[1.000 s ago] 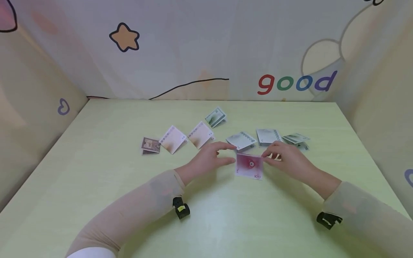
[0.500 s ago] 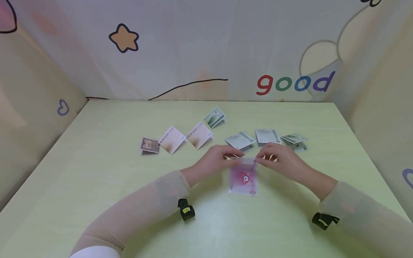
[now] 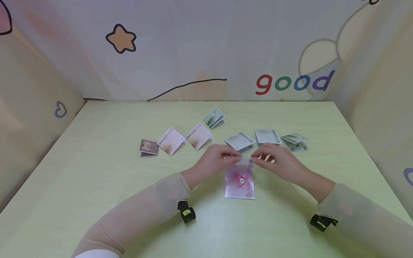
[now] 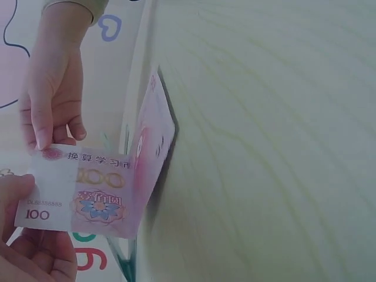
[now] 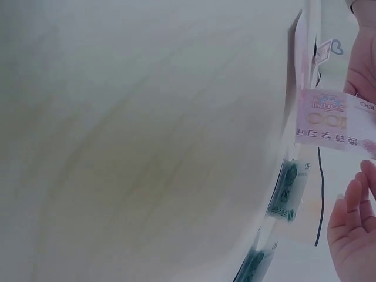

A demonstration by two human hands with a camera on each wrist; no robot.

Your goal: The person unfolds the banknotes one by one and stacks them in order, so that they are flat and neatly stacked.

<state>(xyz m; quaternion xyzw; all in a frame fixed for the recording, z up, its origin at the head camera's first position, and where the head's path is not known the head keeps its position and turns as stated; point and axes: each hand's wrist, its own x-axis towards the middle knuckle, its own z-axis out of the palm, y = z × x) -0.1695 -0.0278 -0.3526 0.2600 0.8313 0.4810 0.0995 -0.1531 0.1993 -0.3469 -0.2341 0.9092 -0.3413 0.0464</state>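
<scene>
Evidently, most of the paper on the table [image 3: 213,229] is folded, while one piece is only part done. Take that piece, the pink note [image 3: 239,183] marked 100 near the middle of the table, as the clock's centre in the head view, with twelve toward the back wall [image 3: 180,57]. The left hand [image 3: 214,160] is at half past ten, thumb and fingers pinching the note's far edge at its left end; the right hand [image 3: 284,164] is at two, pinching the same edge at its right end. In the left wrist view the note is bent across: one half rises to the fingers, the other slopes off near the tabletop, and the bend gapes. Whether the lower half touches the table I cannot tell.

Seven creased notes form an arc beyond: a brown note [image 3: 149,147] between nine and ten, a pale note [image 3: 171,141] at ten, a second pale note [image 3: 198,136] at half past ten, a green note [image 3: 213,117] at eleven, a grey note [image 3: 239,141] at twelve, another grey note [image 3: 267,136] at one, and a darker note [image 3: 294,138] at two. What remains, I judge, is closing the pink one's bend and letting it go.
</scene>
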